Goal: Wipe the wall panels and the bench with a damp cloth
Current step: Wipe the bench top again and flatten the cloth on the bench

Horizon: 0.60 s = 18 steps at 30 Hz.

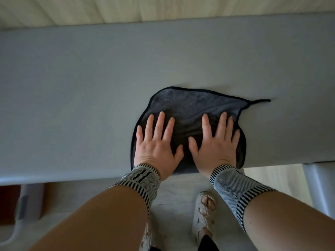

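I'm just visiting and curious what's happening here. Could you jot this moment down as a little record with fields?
surface: grey bench, running left to right
cloth: dark grey cloth spread flat near the bench's front edge
left hand: flat on the cloth, fingers straight
right hand: flat on the cloth, fingers straight
wrists: striped knit bands
behind bench: pale wall panels
below: sandalled foot on the floor

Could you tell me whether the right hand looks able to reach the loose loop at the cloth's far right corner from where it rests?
Probably yes. The right hand lies flat on the cloth, and only bare bench lies between it and the loop.
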Available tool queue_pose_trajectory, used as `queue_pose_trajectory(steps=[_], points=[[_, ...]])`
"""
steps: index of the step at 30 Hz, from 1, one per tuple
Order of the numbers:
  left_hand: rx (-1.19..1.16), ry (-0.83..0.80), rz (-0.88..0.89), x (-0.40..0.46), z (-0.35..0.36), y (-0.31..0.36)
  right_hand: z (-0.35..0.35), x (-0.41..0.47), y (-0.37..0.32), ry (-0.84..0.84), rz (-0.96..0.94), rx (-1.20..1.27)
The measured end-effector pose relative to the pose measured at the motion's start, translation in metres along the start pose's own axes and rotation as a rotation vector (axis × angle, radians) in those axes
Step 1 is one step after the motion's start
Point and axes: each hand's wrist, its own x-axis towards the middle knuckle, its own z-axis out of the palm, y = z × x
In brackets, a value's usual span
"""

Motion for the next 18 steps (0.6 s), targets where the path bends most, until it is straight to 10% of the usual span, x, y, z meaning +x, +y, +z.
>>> queue_pose_trajectory(steps=[18], points=[[0.014,0.081,0.025,0.163,-0.057,-0.022,-0.044,0.165,-0.026,0.061,0.009,-0.046]])
